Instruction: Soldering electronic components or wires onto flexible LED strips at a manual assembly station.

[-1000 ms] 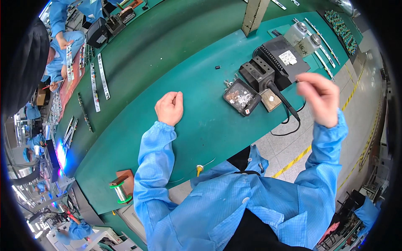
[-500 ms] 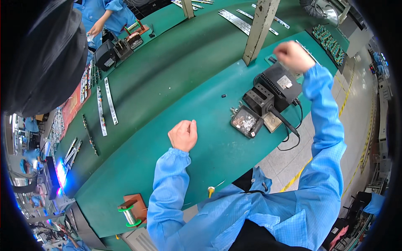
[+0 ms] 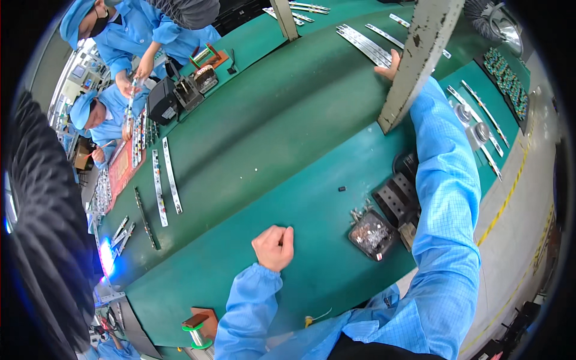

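My left hand (image 3: 273, 247) rests on the green bench mat (image 3: 300, 210), curled into a fist with nothing seen in it. Stretched far forward, my right hand (image 3: 390, 66) is at the near end of several white circuit board strips (image 3: 363, 45). Its thumb and a finger show apart; the painted metal post (image 3: 420, 60) hides the rest. I cannot tell whether it touches the strips. Under my right arm lie a soldering iron stand (image 3: 397, 198), partly covered, and a black tray of solder scraps (image 3: 372, 234).
A small black part (image 3: 342, 189) lies on the mat. Solder wire on a green spool (image 3: 198, 337) stands at the near left. More strips (image 3: 159, 187) lie at left, and small green boards (image 3: 507, 81) at far right. Two co-workers in blue (image 3: 129, 36) work at far left.
My right hand has moved forward from above the soldering station to behind the post, beside the white strips. My left hand stays in a fist on the mat. The view has shifted.
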`<state>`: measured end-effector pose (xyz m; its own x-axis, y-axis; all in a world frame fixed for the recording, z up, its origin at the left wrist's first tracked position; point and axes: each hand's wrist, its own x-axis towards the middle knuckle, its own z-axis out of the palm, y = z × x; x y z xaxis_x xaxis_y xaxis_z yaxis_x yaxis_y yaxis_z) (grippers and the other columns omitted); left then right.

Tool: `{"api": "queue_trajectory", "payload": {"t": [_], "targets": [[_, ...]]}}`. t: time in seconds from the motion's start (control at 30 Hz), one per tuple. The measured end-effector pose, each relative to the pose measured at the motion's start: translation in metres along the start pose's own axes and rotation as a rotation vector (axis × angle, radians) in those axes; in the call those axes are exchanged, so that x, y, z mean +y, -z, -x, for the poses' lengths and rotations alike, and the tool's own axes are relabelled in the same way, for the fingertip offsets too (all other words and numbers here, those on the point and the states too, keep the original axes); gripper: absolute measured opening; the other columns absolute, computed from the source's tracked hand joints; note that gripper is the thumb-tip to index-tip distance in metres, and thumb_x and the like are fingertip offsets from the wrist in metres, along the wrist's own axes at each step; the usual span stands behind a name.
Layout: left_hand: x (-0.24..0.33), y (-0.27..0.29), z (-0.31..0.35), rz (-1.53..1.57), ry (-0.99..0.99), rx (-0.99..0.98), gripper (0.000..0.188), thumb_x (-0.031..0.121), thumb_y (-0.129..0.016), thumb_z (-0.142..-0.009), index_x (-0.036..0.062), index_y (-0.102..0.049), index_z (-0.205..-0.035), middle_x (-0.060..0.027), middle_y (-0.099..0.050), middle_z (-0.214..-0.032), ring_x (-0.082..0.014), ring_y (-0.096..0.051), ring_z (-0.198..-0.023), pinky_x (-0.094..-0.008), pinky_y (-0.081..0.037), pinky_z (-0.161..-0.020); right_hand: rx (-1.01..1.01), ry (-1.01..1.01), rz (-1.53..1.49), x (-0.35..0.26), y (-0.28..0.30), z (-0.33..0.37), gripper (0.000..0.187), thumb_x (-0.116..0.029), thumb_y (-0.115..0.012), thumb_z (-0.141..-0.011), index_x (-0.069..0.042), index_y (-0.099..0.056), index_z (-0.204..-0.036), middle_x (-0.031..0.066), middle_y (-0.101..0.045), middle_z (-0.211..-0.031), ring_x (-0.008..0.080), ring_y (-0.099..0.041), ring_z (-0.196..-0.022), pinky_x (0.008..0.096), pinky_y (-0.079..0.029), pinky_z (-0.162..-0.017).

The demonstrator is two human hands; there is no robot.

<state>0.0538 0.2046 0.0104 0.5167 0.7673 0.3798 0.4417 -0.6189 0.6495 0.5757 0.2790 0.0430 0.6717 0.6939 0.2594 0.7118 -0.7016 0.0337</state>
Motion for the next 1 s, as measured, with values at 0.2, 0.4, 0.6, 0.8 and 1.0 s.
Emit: {"api": "queue_trajectory", "payload": {"t": [0.2,0.4,0.6,0.8,1.0], "targets": [[0.002,-0.003,-0.007,-0.019,-0.007,-0.022,0.018,0.003,-0.065,-0.076,0.0019,-0.056,-0.061,-0.0079,-0.047,-0.051,-0.0185,-0.045,-0.041,-0.0310,-0.033,-0.041,-0.282,-0.134,-0.159,-0.013,0.005,-0.040,0.067,-0.027,-0.069,-0.069,-0.002,-0.045,-0.126,0.0219,-0.062,-0.106,0.0336,-0.061,-0.100,0.0403,-0.049,-0.084],[0.003,-0.006,-0.011,-0.005,0.000,0.006,0.018,0.004,-0.065,-0.077,0.0015,-0.056,-0.062,-0.0075,-0.047,-0.051,-0.0173,-0.044,-0.041,-0.0306,-0.033,-0.041,-0.339,-0.042,-0.536,0.013,-0.022,-0.052,0.040,-0.021,-0.064,-0.073,-0.002,-0.057,-0.107,0.0183,-0.064,-0.098,0.0316,-0.062,-0.090,0.0404,-0.050,-0.079],[0.001,-0.009,0.002,-0.048,0.040,0.032,0.019,0.014,-0.064,-0.079,0.0053,-0.059,-0.064,-0.0081,-0.055,-0.057,-0.0246,-0.053,-0.047,-0.0344,-0.042,-0.046,-0.473,-0.044,-0.571,0.085,0.087,-0.009,0.019,-0.015,-0.060,-0.073,-0.002,-0.059,-0.087,0.0111,-0.060,-0.067,0.0198,-0.056,-0.053,0.0350,-0.047,-0.048],[-0.014,-0.012,0.009,-0.002,0.067,0.076,0.022,0.019,-0.063,-0.081,0.0034,-0.061,-0.066,-0.0100,-0.056,-0.056,-0.0228,-0.054,-0.049,-0.0349,-0.043,-0.048,-0.285,-0.063,-0.804,0.195,0.207,0.152,0.041,-0.004,-0.056,-0.067,-0.001,-0.055,-0.108,0.0022,-0.053,-0.061,0.0092,-0.048,-0.044,0.0252,-0.038,-0.040],[0.014,0.022,0.041,0.292,0.110,0.051,0.023,0.015,-0.062,-0.086,-0.0014,-0.061,-0.071,0.0004,-0.049,-0.054,-0.0064,-0.043,-0.051,-0.0256,-0.035,-0.046,-0.394,-0.027,-1.104,0.200,0.270,0.356,0.053,-0.007,-0.055,-0.068,-0.008,-0.052,-0.122,-0.0029,-0.053,-0.075,0.0047,-0.043,-0.053,0.0213,-0.034,-0.043]]}}
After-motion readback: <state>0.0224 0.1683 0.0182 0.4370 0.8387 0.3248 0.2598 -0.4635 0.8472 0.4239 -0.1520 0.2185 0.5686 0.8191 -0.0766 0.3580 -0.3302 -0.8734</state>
